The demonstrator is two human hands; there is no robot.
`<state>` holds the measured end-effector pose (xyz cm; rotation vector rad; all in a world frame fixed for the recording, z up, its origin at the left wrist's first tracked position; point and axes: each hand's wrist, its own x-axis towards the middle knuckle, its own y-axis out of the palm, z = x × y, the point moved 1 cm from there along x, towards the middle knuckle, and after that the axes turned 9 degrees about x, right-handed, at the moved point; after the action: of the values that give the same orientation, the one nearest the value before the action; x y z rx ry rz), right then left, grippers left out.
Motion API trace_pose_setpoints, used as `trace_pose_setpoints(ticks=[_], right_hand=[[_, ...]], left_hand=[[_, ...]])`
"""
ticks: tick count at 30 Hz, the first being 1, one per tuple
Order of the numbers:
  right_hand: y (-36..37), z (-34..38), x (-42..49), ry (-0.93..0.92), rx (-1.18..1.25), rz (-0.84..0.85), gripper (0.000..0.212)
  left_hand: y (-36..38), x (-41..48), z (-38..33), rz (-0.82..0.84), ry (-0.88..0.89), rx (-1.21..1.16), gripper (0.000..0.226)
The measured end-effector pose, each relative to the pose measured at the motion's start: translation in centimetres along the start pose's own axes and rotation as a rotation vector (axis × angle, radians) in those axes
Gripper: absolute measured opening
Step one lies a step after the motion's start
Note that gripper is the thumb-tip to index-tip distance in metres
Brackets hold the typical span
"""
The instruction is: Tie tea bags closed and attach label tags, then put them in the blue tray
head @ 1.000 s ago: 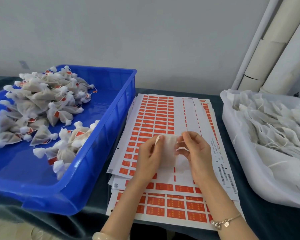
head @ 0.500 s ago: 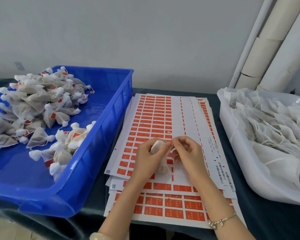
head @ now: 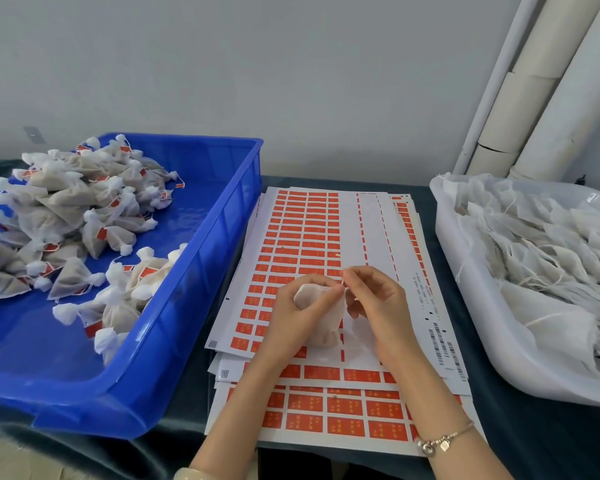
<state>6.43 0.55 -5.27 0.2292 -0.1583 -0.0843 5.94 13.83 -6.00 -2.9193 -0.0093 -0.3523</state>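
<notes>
My left hand (head: pixel 293 315) grips a white tea bag (head: pixel 323 322) around its gathered neck, just above the sheets of orange label stickers (head: pixel 302 244). The bag's filled bottom hangs down toward the sheets. Close beside it on the right, my right hand (head: pixel 378 306) pinches the bag's thin string at the neck. The blue tray (head: pixel 201 258) stands at the left and holds several tied tea bags with orange tags (head: pixel 66 216).
A white tray (head: pixel 465 299) at the right holds a heap of untied tea bags (head: pixel 548 251) with loose strings. Stacked label sheets cover the dark table between the trays. White pipes (head: pixel 548 84) rise at the back right against the grey wall.
The flat bag that both hands held spread out is now bunched at its top in my left hand. My right hand has closed in on the neck and pinches the string.
</notes>
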Motion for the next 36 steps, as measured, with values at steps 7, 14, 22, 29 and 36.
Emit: trace_pose_setpoints(ticks=[7, 14, 22, 29, 36], right_hand=[[0.0, -0.1, 0.0, 0.137, 0.096, 0.057, 0.013], [-0.4, -0.1, 0.6, 0.340, 0.452, 0.085, 0.006], [-0.6, -0.2, 0.9, 0.398, 0.780, 0.079, 0.003], [-1.1, -0.3, 1.3, 0.320, 0.795, 0.019, 0.002], [-2.2, -0.1, 1.6, 0.242, 0.890, -0.092, 0.004]], left_hand=[[-0.3, 0.2, 0.2, 0.000, 0.017, -0.034, 0.009], [-0.1, 0.4, 0.2, -0.004, 0.058, -0.042, 0.009], [0.1, 0.3, 0.0, 0.076, 0.114, -0.064, 0.008], [0.4, 0.2, 0.2, 0.122, 0.108, 0.020, 0.009], [0.0, -0.4, 0.2, 0.261, -0.061, 0.095, 0.028]])
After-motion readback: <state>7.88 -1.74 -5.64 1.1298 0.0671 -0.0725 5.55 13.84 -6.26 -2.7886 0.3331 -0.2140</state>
